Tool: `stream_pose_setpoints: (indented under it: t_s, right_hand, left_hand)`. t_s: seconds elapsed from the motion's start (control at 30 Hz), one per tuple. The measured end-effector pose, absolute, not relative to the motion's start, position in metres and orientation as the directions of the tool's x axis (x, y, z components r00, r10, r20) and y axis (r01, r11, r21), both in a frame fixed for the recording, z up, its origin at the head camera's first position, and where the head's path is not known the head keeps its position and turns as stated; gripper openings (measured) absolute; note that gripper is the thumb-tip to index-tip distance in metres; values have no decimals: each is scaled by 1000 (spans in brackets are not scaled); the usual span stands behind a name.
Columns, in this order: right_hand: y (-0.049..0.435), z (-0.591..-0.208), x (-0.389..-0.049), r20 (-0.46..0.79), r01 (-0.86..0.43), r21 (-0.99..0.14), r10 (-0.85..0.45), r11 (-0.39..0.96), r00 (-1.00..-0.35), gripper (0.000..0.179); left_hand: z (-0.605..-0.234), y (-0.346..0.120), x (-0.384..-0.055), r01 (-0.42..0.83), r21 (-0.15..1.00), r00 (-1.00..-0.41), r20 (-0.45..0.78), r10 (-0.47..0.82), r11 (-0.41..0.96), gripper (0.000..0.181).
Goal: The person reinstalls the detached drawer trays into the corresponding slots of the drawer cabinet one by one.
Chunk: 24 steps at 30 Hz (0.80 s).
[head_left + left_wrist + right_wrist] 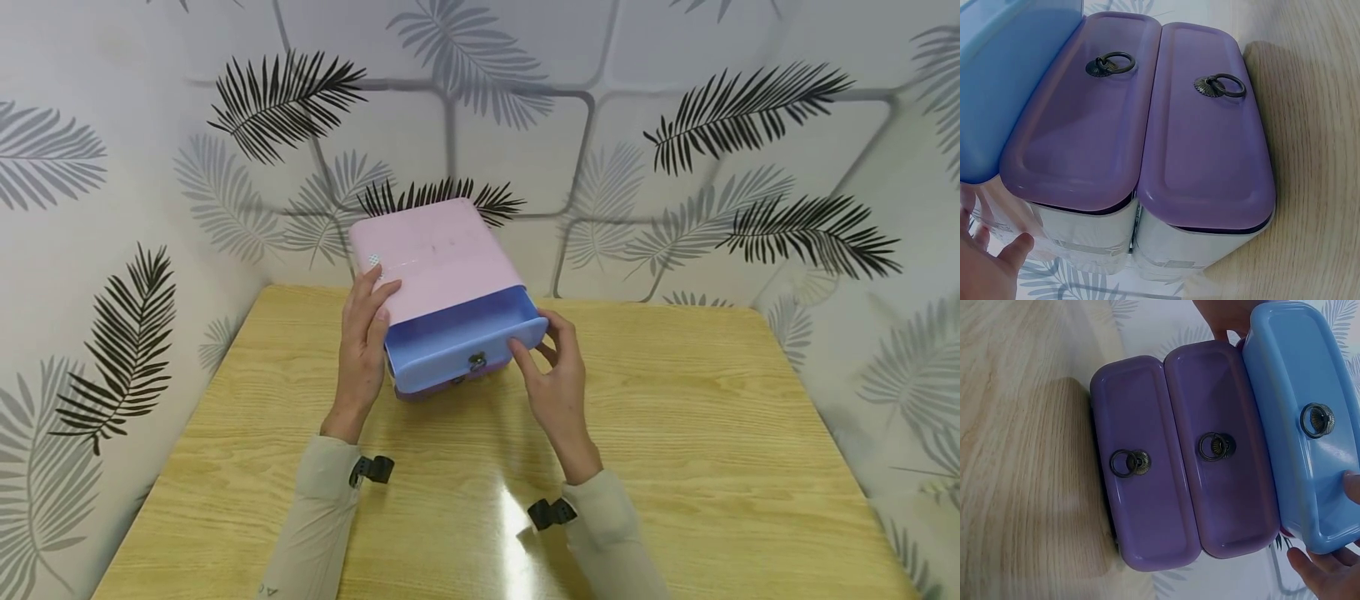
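Observation:
A small drawer unit with a pink top (442, 254) stands at the back of the table. Its top blue drawer (435, 367) is pulled partway out, and the part of its inside that shows holds nothing. With the thumb on the drawer's front and fingers at its right end, my right hand (557, 379) grips the blue drawer. My left hand (362, 346) rests against the unit's left side, fingers spread over the top edge. Below, two purple drawers (1222, 500) are closed in the right wrist view. Each drawer front carries a bronze ring pull (1317, 420).
The wood-grain table (712, 433) extends to both sides and in front of the unit. Close behind it rises a wall (510, 150) covered in a leaf pattern. Dark wrist cameras (372, 469) sit on both sleeves.

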State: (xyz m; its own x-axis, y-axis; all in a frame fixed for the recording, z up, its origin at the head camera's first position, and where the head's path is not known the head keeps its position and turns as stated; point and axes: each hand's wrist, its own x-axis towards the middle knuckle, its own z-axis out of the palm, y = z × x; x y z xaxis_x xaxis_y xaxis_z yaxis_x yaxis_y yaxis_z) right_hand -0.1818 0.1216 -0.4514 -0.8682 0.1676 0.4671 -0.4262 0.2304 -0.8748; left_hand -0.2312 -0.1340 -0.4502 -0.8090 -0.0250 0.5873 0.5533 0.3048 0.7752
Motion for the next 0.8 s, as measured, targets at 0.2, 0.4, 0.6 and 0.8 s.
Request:
stream_pose_setpoints:
  t_s: [0.2,0.4,0.6,0.8]
  right_hand:
    - [119,-452,-189,475,-419,-865,178,277,-862,57]
    - [115,-449,-191,462,-407,-873,189,269,-866,60]
    - [113,-453,-201,439,-379,-878,178,293,-881,63]
    - [108,-453,-210,419,-352,-881,175,315,-891,67]
  left_hand:
    - [-453,-134,-232,563,773,-805,593,-18,293,40]
    - [-452,-134,-233,563,768,-802,597,-23,306,41]
    - [-451,-134,-231,539,779,-816,578,-33,321,42]
    - [-452,-134,-228,526,789,-825,564,-36,318,49]
